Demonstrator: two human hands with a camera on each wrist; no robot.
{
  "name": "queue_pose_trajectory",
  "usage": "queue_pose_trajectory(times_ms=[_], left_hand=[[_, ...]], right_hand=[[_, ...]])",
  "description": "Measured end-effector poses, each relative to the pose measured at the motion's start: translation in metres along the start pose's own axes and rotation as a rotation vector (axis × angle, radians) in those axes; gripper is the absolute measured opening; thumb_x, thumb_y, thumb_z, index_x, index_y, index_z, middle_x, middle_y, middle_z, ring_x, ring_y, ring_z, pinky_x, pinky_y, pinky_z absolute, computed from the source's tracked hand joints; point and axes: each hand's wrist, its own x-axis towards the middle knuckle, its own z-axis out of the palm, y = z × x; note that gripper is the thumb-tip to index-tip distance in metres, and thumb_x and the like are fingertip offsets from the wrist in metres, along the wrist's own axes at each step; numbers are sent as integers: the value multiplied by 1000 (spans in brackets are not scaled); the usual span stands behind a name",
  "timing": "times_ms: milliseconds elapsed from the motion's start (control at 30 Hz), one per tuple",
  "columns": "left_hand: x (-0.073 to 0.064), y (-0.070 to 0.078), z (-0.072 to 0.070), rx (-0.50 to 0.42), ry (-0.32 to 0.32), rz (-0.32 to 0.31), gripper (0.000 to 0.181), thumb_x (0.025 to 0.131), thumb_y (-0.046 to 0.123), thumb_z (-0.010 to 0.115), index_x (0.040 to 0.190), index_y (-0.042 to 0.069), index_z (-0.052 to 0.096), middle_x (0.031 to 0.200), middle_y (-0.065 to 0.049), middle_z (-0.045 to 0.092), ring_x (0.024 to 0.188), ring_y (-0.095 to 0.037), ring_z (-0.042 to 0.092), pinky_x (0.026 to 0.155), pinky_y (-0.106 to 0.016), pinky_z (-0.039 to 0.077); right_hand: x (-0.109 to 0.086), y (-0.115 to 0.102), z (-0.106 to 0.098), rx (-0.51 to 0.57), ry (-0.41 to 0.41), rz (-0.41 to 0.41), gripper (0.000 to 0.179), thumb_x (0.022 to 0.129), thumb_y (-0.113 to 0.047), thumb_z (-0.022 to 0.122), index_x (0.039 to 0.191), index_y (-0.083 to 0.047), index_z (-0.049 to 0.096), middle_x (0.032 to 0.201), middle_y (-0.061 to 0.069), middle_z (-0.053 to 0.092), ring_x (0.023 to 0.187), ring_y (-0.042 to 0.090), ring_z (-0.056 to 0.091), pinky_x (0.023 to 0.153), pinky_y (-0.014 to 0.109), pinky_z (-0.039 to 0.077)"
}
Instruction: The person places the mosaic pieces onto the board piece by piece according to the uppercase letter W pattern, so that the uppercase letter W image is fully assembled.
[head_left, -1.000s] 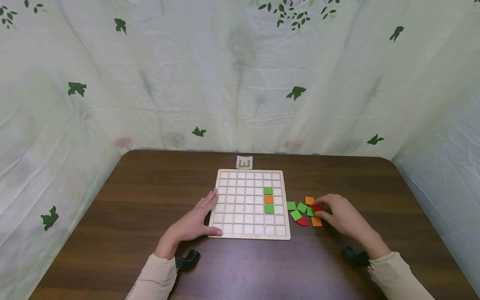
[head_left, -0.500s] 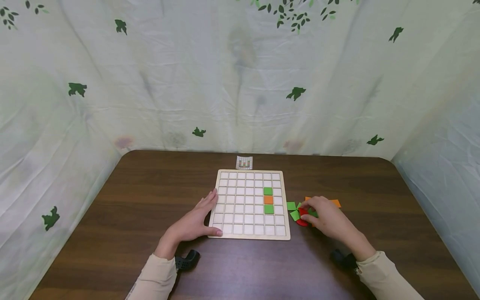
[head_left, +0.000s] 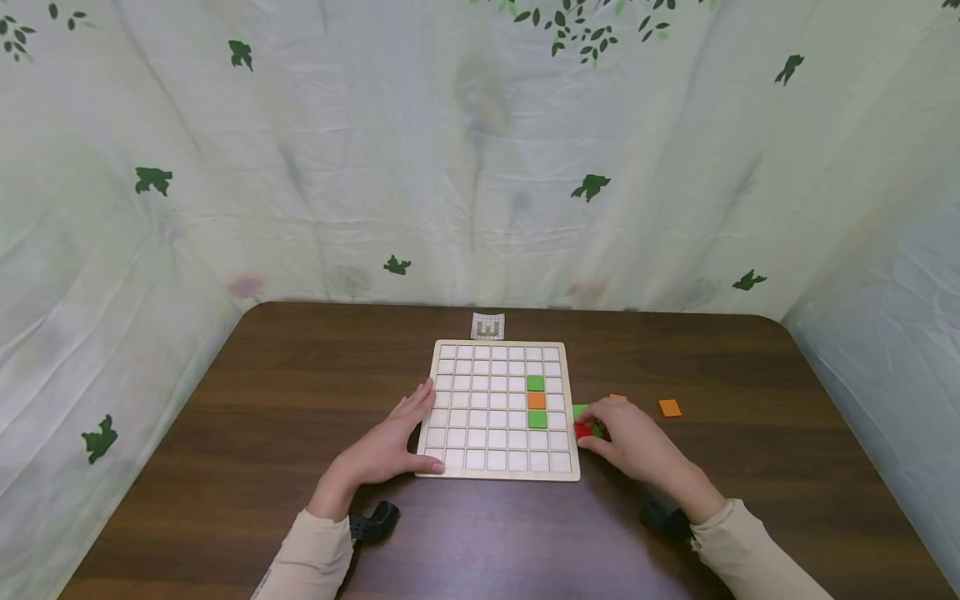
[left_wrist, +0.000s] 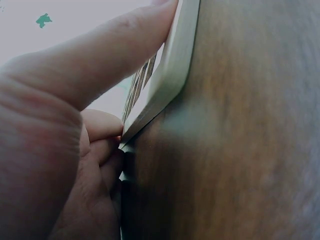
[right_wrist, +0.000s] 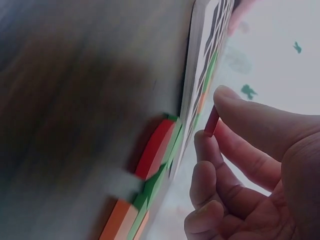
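Observation:
A pale board with a grid of white squares (head_left: 480,417) lies on the table. On its right part, an orange tile (head_left: 536,401) sits between two green tiles (head_left: 536,382) in one column. My left hand (head_left: 386,437) rests against the board's left edge, fingers stretched out, with the thumb over the near left corner. Between thumb and fingertips my right hand (head_left: 641,442) pinches a small red tile (right_wrist: 212,121), raised beside the board's right edge. Beneath that hand lie a red curved-edge piece (right_wrist: 156,150) and green tiles (right_wrist: 155,180), mostly hidden in the head view.
One loose orange tile (head_left: 670,408) lies apart on the right; another (head_left: 617,397) shows behind the right hand. A small printed card (head_left: 488,327) lies beyond the board's far edge. A pale curtain with green leaf prints (head_left: 480,167) hangs behind the table (head_left: 337,350).
My right hand has moved left with the red tile, from the loose pile to the board's right edge. An orange tile now lies farther right. The left hand has stayed put.

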Motion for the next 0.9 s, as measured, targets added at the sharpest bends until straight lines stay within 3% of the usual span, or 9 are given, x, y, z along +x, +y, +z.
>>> queue_pose_trajectory(times_ms=[900], left_hand=[[0, 1, 0, -3, 1, -2, 111, 82, 41, 83, 159, 0, 15, 169, -11, 2, 154, -29, 2, 123, -50, 12]], right_hand=[[18, -30, 19, 3, -48, 3, 18, 83, -21, 84, 95, -12, 74, 87, -7, 65, 82, 12, 52, 72, 29, 51]])
